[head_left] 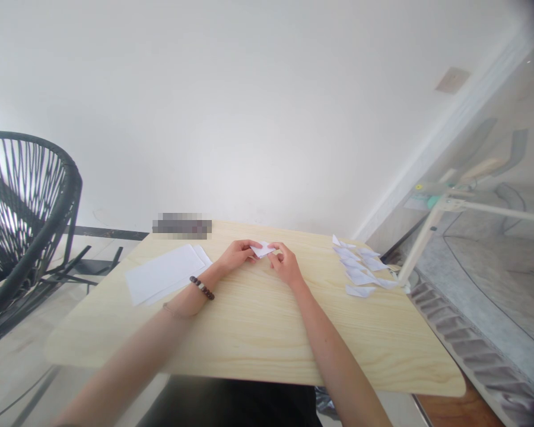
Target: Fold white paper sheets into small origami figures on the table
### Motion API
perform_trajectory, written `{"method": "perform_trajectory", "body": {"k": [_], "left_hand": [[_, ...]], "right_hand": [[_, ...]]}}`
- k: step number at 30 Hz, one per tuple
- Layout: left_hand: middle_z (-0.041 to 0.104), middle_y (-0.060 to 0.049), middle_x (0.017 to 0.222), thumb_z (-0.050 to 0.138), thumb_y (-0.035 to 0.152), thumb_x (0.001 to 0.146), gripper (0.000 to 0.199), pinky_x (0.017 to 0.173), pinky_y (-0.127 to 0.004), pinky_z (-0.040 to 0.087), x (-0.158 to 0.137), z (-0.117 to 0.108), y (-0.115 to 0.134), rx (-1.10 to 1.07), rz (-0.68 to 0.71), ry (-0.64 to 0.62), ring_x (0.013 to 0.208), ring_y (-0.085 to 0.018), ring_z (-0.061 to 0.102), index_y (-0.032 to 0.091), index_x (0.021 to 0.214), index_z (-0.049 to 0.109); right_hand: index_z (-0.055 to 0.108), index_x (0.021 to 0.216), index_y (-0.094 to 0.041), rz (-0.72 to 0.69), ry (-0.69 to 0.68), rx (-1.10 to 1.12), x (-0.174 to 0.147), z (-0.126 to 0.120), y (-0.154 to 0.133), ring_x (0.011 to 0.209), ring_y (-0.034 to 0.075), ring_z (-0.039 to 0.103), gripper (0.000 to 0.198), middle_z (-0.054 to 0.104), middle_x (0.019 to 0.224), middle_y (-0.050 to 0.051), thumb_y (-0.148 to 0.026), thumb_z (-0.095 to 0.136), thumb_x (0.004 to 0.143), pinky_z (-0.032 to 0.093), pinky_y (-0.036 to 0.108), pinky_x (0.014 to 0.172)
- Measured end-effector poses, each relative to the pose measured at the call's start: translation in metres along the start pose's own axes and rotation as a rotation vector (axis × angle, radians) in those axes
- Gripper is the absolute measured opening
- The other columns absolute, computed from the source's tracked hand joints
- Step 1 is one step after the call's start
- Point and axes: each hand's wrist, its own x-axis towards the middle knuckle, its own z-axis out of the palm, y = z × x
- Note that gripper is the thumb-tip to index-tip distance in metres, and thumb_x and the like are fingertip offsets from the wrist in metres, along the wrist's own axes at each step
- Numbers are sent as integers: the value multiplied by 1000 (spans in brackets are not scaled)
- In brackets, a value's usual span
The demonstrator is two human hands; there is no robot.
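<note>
"Pale wall (249, 107) fills the upper half of the frame, with a light wood-grain table (249, 332) below it. What stands around them?"

"A black corded chair (73, 178) at the left edge, and a white metal frame (422, 240) at the right, just past the table's side. High in the upper right, a small square plate (453, 80) sits on the wall."

"And the hands?"

"Both are near the middle of the frame, over the table. The left hand (238, 255) pinches one end of a small folded paper (262, 251) between thumb and fingers; the right hand (287, 265) grips the other end the same way."

"So the piece is held from both sides?"

"Yes, right between the fingertips. I can't tell whether it touches the tabletop."

"Any more paper about?"

"Flat white sheets (164, 276) overlap at centre left, beside the left forearm, which wears a dark beaded bracelet (202, 289). At centre right lies a cluster of folded pieces (359, 277), pointed and set close together in rough rows, well apart from the right hand."

"What's that at the table's far left corner?"

"A pixelated patch (182, 226); whatever it covers can't be made out."
</note>
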Motion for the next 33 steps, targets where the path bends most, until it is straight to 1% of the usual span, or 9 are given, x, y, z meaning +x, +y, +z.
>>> {"method": "perform_trajectory", "body": {"k": [6, 8, 12, 15, 19, 24, 28, 33], "left_hand": [[60, -7, 93, 54, 16, 63, 30, 66, -27, 47, -4, 2, 8, 12, -9, -20, 77, -15, 57, 14, 92, 58], [61, -8, 93, 54, 17, 63, 30, 65, -27, 46, -6, 2, 11, 7, -8, -45, 77, -15, 57, 13, 93, 58], [60, -9, 94, 51, 19, 66, 30, 64, -27, 46, -8, 2, 15, 0, 8, -94, 78, -16, 57, 13, 95, 57], [59, -9, 95, 51, 21, 66, 31, 64, -27, 46, -7, 2, 14, 10, 10, -102, 78, -16, 57, 13, 95, 57], [59, -8, 95, 54, 20, 65, 32, 63, -26, 46, -5, 2, 10, 53, 14, -84, 81, -16, 56, 14, 96, 56], [61, -7, 86, 56, 27, 67, 32, 62, -24, 45, -6, 3, 8, 91, 57, -114, 78, -16, 56, 13, 96, 57], [62, -8, 87, 57, 31, 67, 33, 63, -25, 45, -6, 4, 9, 98, 71, -99, 77, -15, 56, 13, 95, 59], [62, -9, 91, 62, 32, 63, 36, 64, -26, 46, -5, 4, 9, 64, 60, -62, 82, -18, 55, 13, 94, 61]], "right_hand": [[50, 90, -18, 15, 28, -10, 0, 0, -2, 44, 6, 45, 23, 57, 83, 2, -26, 41, 70, 36, 20, 43], [49, 90, -18, 26, 28, 9, 0, 0, -2, 44, 7, 46, 22, 57, 81, 1, -25, 41, 70, 36, 20, 43], [49, 89, -18, 42, 31, 38, 1, 0, 0, 43, 8, 47, 21, 56, 68, -1, -24, 41, 70, 36, 19, 42], [49, 89, -19, 42, 37, 32, 1, 1, 2, 42, 8, 47, 21, 53, 61, -3, -22, 40, 70, 35, 19, 42], [50, 88, -18, 37, 41, 31, 1, 1, 3, 43, 8, 47, 21, 54, 63, -2, -22, 40, 69, 35, 19, 42], [53, 86, -18, 9, 22, 34, 1, -1, 0, 43, 8, 46, 21, 54, 63, -1, -22, 39, 70, 35, 19, 42], [54, 86, -18, 17, 20, 55, 1, -1, -1, 44, 7, 47, 22, 56, 70, 1, -25, 40, 71, 36, 19, 43], [53, 85, -17, 69, 60, 144, 3, -2, 1, 47, 6, 47, 23, 57, 90, 4, -30, 41, 71, 39, 19, 45]]}}
